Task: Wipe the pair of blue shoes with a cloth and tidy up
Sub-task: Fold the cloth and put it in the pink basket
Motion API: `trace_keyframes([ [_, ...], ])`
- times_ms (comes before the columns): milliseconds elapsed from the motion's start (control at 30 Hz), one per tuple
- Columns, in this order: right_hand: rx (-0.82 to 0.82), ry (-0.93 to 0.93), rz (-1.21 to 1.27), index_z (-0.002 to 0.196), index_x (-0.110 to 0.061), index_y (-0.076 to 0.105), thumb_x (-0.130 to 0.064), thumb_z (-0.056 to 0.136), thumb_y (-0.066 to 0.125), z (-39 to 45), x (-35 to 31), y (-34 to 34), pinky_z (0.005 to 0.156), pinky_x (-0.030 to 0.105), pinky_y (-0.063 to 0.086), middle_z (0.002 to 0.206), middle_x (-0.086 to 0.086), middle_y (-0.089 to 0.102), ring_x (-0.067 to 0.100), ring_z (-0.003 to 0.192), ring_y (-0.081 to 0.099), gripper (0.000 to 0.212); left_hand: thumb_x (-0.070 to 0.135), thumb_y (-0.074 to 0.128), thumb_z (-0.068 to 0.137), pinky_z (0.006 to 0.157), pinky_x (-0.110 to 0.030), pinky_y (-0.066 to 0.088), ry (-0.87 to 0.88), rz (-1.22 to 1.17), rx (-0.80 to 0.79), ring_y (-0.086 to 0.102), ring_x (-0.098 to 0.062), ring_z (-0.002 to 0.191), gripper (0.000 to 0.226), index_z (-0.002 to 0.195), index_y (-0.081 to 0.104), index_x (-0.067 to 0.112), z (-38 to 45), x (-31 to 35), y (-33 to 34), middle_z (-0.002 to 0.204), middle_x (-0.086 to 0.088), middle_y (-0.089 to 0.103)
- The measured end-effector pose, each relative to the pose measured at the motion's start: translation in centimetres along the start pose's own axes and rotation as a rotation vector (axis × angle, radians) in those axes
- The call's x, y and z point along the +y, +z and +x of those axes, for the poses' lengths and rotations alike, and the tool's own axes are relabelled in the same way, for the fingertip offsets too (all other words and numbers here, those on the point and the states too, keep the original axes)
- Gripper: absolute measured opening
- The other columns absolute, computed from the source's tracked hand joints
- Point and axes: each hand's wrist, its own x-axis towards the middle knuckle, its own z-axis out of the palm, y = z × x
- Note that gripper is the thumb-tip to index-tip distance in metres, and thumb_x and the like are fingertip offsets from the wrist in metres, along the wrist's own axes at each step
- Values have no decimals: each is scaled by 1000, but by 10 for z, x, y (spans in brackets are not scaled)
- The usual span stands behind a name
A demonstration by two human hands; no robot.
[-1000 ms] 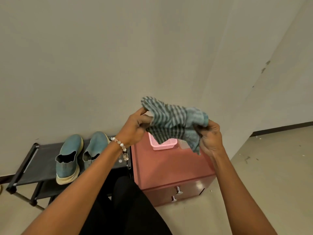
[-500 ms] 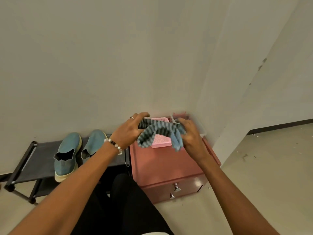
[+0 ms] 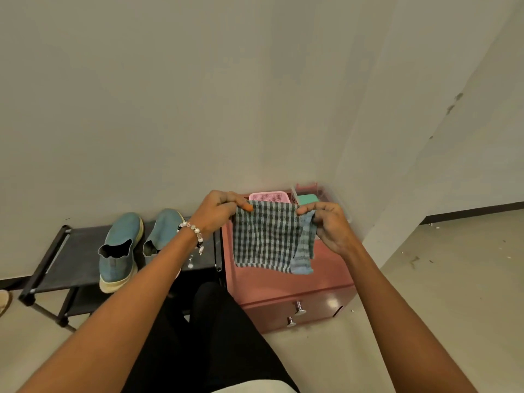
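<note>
near: black-clad legs [image 3: 215, 336] | mid: L hand [image 3: 218, 212] & R hand [image 3: 329, 225] each pinch a top corner of checked cloth [image 3: 266, 236], thumb vs fingers, cloth hangs flat over pink cabinet [image 3: 286, 282] | left: blue shoes [image 3: 122, 248] side by side on black rack [image 3: 68, 259], bead bracelet [image 3: 194, 231] on L wrist | far: pink basket [image 3: 268, 196] on cabinet by wall

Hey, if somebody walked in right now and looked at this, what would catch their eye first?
First, the striped cloth in the middle, hanging spread out between the left hand and right hand, which pinch its top corners above the pink cabinet. Next, the pair of blue shoes standing side by side on the black rack to the left, against the wall.
</note>
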Motion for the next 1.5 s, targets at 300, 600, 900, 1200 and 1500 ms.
trace_keyframes([
  [300,-26,-48,-180,119,-9,56,7,59,81,-9,8,1,78,42,57,102,15,63,26,93,65,67,8,81,71,95,-37,49,74,160,80,61,-16,102,59,120,58,33,-5,-7,10,103,6,64],
  [600,-316,-127,-357,122,-20,61,3,62,82,-20,-31,33,80,33,55,93,12,66,21,85,63,67,40,87,60,94,-26,48,-58,280,-484,59,-10,110,67,119,58,26,-9,-13,20,117,8,63],
  [900,64,-116,-233,119,-17,61,-5,70,80,-14,-22,9,72,22,54,101,5,69,17,91,66,54,13,80,74,75,-24,54,-79,86,-396,70,-11,79,16,86,72,5,-15,5,47,86,0,74],
  [1200,-53,582,487,126,3,51,-63,81,54,-65,91,26,91,45,49,116,22,64,33,108,62,79,12,75,79,70,-26,56,-213,-94,-226,71,-19,79,6,84,72,10,-15,29,44,86,-7,74],
  [1500,-276,349,957,140,0,36,-41,73,76,-55,63,34,103,53,38,142,24,41,38,132,39,89,7,70,83,87,-41,55,-272,-224,-53,69,-28,93,20,102,71,12,-17,30,23,99,-11,73],
])
